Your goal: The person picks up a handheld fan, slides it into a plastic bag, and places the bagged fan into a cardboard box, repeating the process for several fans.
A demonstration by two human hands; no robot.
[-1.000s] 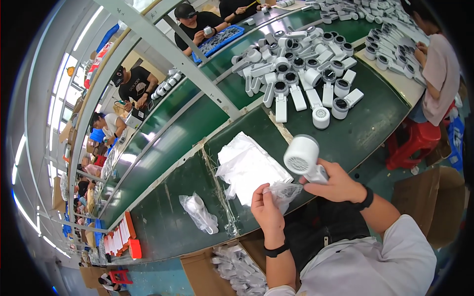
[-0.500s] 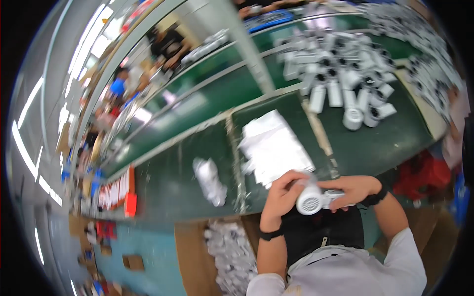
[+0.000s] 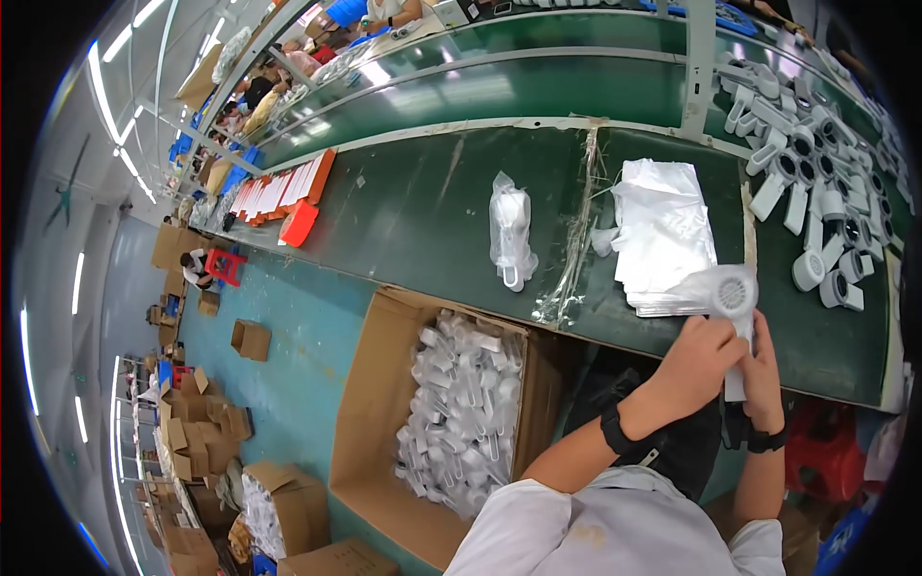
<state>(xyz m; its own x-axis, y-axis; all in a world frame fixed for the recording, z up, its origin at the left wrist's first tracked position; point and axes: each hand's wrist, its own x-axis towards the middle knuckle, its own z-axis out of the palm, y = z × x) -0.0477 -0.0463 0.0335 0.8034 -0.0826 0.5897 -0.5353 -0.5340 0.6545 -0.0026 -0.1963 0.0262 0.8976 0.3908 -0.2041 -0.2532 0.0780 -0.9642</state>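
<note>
My left hand (image 3: pixel 706 355) and my right hand (image 3: pixel 764 379) are both closed around the handle of a white handheld appliance with a round grille (image 3: pixel 734 296). Its grille end points away from me, and the handle's lower end shows below my fingers. Clear plastic film (image 3: pixel 687 286) lies against the left of the grille end; whether it wraps the appliance I cannot tell. Just beyond is a stack of flat translucent plastic bags (image 3: pixel 665 216) on the green bench. Farther left on the bench lies one bagged white appliance (image 3: pixel 510 230).
Many similar white appliances (image 3: pixel 812 182) are piled at the far right. An open cardboard box (image 3: pixel 360 422) full of bagged ones stands left of me, below the bench (image 3: pixel 413 197). Orange-red trays with white slips (image 3: pixel 283 192) lie at the bench's left end. A red stool (image 3: pixel 824 451) is at right.
My view has swung left, showing more of the box and floor. The appliance has gone from lying sideways near my lap to grille-end-out by the bag stack, with plastic film beside it.
</note>
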